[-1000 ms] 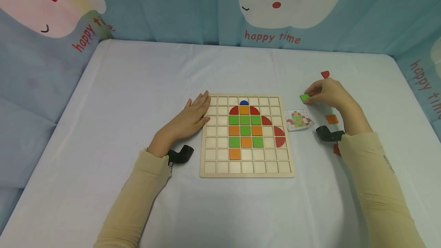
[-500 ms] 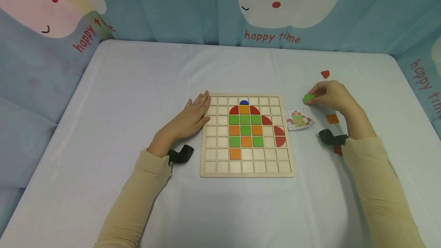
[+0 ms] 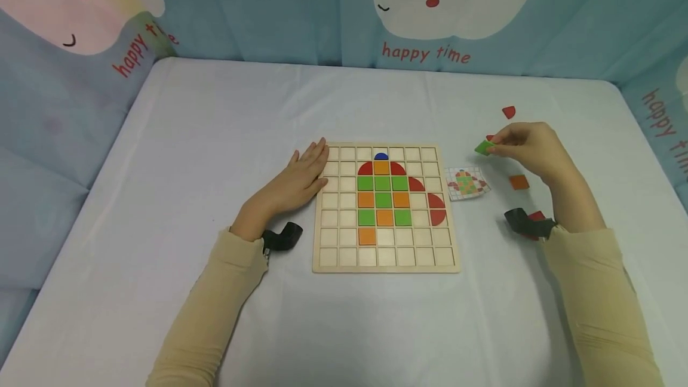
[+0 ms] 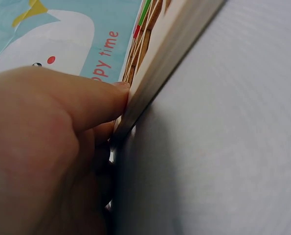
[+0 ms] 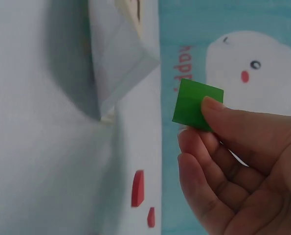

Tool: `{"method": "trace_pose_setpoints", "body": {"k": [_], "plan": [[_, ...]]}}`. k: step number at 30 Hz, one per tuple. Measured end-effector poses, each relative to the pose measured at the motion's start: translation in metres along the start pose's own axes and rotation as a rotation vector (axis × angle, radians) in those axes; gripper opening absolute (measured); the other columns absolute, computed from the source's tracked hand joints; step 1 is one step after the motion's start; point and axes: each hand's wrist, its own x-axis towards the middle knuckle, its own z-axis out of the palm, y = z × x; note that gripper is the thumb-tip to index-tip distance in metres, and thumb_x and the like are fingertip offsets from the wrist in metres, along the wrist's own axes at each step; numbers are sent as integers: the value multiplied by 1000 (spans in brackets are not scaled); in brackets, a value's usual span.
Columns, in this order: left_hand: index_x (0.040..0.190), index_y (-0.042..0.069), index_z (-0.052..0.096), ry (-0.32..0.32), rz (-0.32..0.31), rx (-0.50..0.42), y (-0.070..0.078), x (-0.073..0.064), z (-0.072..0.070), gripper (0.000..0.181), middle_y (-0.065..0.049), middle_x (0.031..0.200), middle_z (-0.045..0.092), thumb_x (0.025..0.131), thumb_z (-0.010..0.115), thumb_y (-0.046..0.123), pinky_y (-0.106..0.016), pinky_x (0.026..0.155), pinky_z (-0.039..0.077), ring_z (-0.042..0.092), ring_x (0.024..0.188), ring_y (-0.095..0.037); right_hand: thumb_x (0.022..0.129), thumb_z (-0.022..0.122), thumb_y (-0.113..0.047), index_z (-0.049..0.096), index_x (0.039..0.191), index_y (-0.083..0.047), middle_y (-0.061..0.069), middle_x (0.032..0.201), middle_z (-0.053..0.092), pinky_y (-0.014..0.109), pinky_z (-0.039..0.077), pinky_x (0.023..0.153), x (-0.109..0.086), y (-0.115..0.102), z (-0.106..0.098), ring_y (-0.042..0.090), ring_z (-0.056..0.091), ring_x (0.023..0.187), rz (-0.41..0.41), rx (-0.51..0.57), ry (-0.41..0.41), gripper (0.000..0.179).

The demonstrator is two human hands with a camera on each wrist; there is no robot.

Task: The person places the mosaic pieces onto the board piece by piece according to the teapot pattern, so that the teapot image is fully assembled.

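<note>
Between thumb and fingertips, my right hand (image 3: 534,147) pinches a green square tile (image 5: 193,105), held above the tablecloth right of the board. My left hand (image 3: 294,183) lies with straight fingers along the left edge of the wooden grid board (image 3: 330,258); in the left wrist view its thumb (image 4: 101,100) touches the board's side. Green and orange squares, red quarter-round pieces and one blue half-round piece (image 3: 381,156) fill some of the board's cells. Beside the board's right edge lies a small pattern card (image 3: 466,184), its near corner curling up.
Loose pieces lie on the right of the table: an orange square (image 3: 519,182), a red piece (image 3: 509,112) farther back, another red piece (image 3: 536,216) partly behind the right wrist camera (image 3: 529,223). A printed blue curtain (image 3: 269,11) stands behind the table.
My right hand has drawn slightly rightward with the green tile and turned it, uncovering a red piece behind its fingers. The left hand stays put at the board.
</note>
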Motion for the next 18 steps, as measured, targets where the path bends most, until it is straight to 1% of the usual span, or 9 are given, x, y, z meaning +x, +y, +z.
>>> {"method": "trace_pose_setpoints", "body": {"k": [3, 8, 13, 18], "plan": [[149, -2, 6, 2, 0, 3, 1, 0, -1, 61, -15, 156, -4, 103, 37, 23, -47, 113, -4, -4, 143, -26, 87, 71, -21, 64, 101, 3, -4, 83, 65, 17, 45, 65, -5, -7, 0, 4, 55, 76, -16, 43, -1, 29], [149, -3, 6, 4, 5, 4, 2, 1, -2, 61, -15, 156, -4, 103, 37, 22, -47, 113, -4, -3, 143, -27, 87, 70, -22, 65, 104, 2, -6, 82, 66, 17, 45, 66, -11, -19, 5, 0, 59, 75, -34, 84, 18, 30], [149, -3, 6, -4, -4, -2, 2, 0, -1, 61, -15, 156, -4, 103, 37, 21, -46, 113, -5, -4, 143, -28, 86, 71, -19, 66, 103, 2, -8, 81, 67, 15, 44, 68, -16, -31, 12, 0, 60, 74, -66, 133, 36, 28], [149, -4, 6, 2, -3, 0, 3, -1, -1, 61, -16, 156, -4, 103, 38, 21, -46, 113, -5, -3, 143, -28, 85, 72, -19, 68, 99, 2, -8, 79, 69, 18, 42, 69, -22, -44, 18, 2, 62, 77, -88, 199, 41, 26]]}}
